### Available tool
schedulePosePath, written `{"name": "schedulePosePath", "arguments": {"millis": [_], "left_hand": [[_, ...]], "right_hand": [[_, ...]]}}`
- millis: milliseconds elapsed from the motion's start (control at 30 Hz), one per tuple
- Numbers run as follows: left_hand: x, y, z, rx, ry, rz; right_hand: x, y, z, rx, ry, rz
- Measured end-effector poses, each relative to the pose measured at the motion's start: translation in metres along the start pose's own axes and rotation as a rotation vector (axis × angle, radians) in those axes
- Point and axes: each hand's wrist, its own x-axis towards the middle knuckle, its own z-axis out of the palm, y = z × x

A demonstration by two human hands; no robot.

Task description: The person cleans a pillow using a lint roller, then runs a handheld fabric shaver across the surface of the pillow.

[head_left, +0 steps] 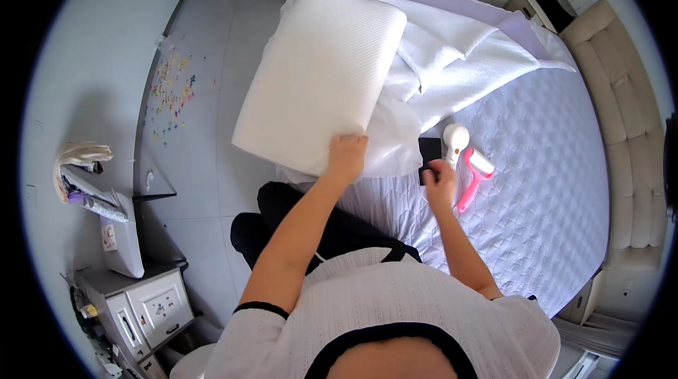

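My left hand (pixel 347 157) grips the near edge of a white, textured pillow (pixel 321 72), its fingers closed on the corner side. The pillow is tilted up over the bed's left edge. My right hand (pixel 441 183) is at a flat black object (pixel 429 149), with fingers curled over its lower part; its kind is unclear. Just beyond that hand lies a white handheld device with a round head (pixel 456 137), its handle partly hidden by my fingers. To the right rests a lint roller (pixel 471 183) with a pink handle and white roll.
Rumpled white bedding (pixel 452 44) covers the bed's far part, over a quilted lavender mattress cover (pixel 537 167). A padded headboard (pixel 621 125) stands at right. Small colourful pieces (pixel 171 89) are scattered on the grey floor at left, near a white cabinet (pixel 159 306).
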Motion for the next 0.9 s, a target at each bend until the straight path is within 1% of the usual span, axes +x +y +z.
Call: {"name": "schedulePosePath", "arguments": {"millis": [33, 67, 100, 133, 167, 200, 233, 267, 300, 333, 367, 400, 433, 467, 500, 533, 567, 600, 633, 700, 733, 767, 833, 867, 900], "left_hand": [[-0.004, 0.000, 0.001, -0.016, 0.081, 0.052], [-0.003, 0.002, -0.005, -0.016, 0.078, 0.039], [0.000, 0.006, -0.022, -0.179, 0.044, 0.035], [-0.002, 0.011, -0.038, -0.343, 0.010, 0.031], [-0.008, 0.017, -0.054, -0.341, 0.006, 0.020], [-0.013, 0.021, -0.072, -0.438, -0.036, -0.113], [-0.021, 0.021, -0.081, -0.532, -0.078, -0.251], [-0.032, 0.015, -0.080, -0.525, -0.079, -0.266], [-0.044, 0.006, -0.074, -0.418, 0.147, -0.273], [-0.054, -0.006, -0.069, -0.306, 0.369, -0.275], [-0.064, -0.020, -0.064, -0.233, 0.492, -0.402], [-0.073, -0.032, -0.062, -0.159, 0.613, -0.528], [-0.074, -0.039, -0.069, -0.155, 0.616, -0.535], [-0.073, -0.044, -0.075, -0.559, 0.728, -0.913], [-0.075, -0.049, -0.078, -0.982, 0.815, -1.283], [-0.080, -0.060, -0.078, -0.990, 0.817, -1.287], [-0.086, -0.073, -0.078, -1.280, 0.696, -1.329], [-0.093, -0.084, -0.073, -1.566, 0.550, -1.354], [-0.098, -0.091, -0.067, -1.573, 0.533, -1.355], [-0.098, -0.095, -0.039, -1.441, 0.457, -1.322], [-0.101, -0.106, -0.022, -1.485, 0.412, -1.263], [-0.097, -0.102, -0.021, -1.481, 0.370, -1.211], [-0.084, -0.079, -0.023, -1.450, 0.363, -1.200], [-0.078, -0.068, -0.020, -1.467, 0.340, -1.172], [-0.074, -0.058, -0.016, -1.479, 0.328, -1.147]], "right_hand": [[0.004, 0.008, -0.016, -0.086, 0.147, -0.001], [0.008, 0.029, -0.023, -0.131, 0.203, 0.055], [0.011, 0.055, -0.022, -0.176, 0.259, 0.112], [0.015, 0.077, -0.017, -0.176, 0.245, 0.114], [0.021, 0.097, -0.009, -0.134, 0.187, 0.231], [0.029, 0.111, -0.002, -0.089, 0.130, 0.347], [0.037, 0.119, 0.004, -0.085, 0.118, 0.348], [0.044, 0.126, 0.011, 0.010, 0.094, 0.392], [0.052, 0.129, 0.018, 0.107, 0.072, 0.431], [0.059, 0.124, 0.016, 0.059, 0.056, 0.463], [0.065, 0.119, 0.013, 0.061, 0.007, 0.487], [0.069, 0.121, 0.013, 0.100, 0.018, 0.468], [0.072, 0.119, 0.012, 0.138, 0.033, 0.449], [0.071, 0.117, 0.009, 0.133, 0.026, 0.447], [0.071, 0.110, 0.002, 0.209, -0.034, 0.449], [0.073, 0.097, -0.006, 0.285, -0.090, 0.448], [0.075, 0.084, -0.013, 0.277, -0.087, 0.443], [0.072, 0.066, -0.018, 0.354, -0.140, 0.424], [0.065, 0.051, -0.021, 0.432, -0.187, 0.410], [0.058, 0.024, -0.027, 0.453, -0.195, 0.327], [0.056, 0.019, -0.029, 0.452, -0.229, 0.332], [0.056, 0.017, -0.030, 0.460, -0.275, 0.332], [0.051, 0.024, -0.026, 0.743, -0.247, 0.288], [0.048, 0.025, -0.028, 0.815, -0.234, 0.336], [0.046, 0.025, -0.029, 0.822, -0.245, 0.332]]}}
